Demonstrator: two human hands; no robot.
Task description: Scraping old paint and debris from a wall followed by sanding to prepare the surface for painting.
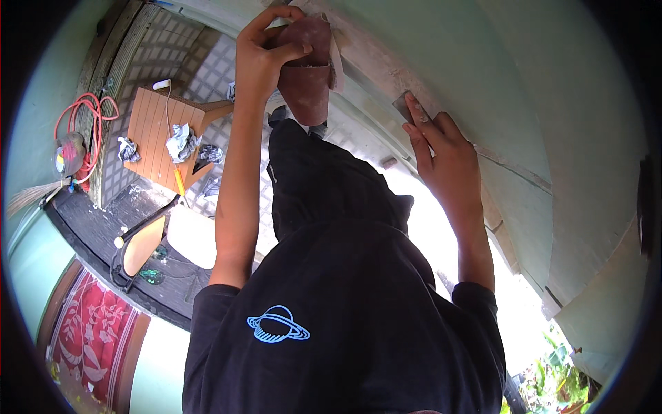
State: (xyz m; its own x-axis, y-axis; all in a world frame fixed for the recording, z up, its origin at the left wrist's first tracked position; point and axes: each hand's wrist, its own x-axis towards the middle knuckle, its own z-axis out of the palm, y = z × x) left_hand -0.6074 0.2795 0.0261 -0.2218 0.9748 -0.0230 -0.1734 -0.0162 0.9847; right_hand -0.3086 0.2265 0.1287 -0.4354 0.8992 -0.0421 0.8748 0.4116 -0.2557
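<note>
My left hand (276, 52) grips reddish-brown sandpaper (305, 93), its sheet creased and hanging beside a pale wall strip. To the right, my right hand (445, 145) has its fingertips on a small grey flat piece (401, 108) against the dusty seam (507, 169) of the pale green surface (558, 103). The exact kind of that grey piece is hard to make out, partly covered by the fingers.
Below at left are a slatted wooden table (145, 117) with crumpled paper (182, 141), a roller (162, 85), a chair (145, 248) and a red hose (89, 103) on a post. A patterned red panel (89, 324) and plants (562, 369) show lower down.
</note>
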